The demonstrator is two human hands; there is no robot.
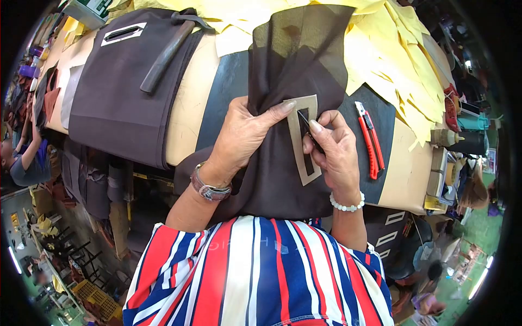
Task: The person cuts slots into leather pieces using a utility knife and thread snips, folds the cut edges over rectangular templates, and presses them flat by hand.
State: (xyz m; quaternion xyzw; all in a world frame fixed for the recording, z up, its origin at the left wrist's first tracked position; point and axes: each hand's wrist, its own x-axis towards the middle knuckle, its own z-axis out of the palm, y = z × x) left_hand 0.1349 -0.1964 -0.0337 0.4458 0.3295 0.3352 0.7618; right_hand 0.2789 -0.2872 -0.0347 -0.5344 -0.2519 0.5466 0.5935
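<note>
Left grip (251,130) pinches dark fabric (298,60) (sheer), red cutter (370,140) near right.

Looks like a workshop for sewn goods, to judge by the dark cloth (299,60) with its slotted frame (297,142), plus stacked dark panels (125,98), hammer (167,57), red cutter (371,141) and yellow sheets (380,49) on the table (187,98), and another person (31,160) at far left.
</note>
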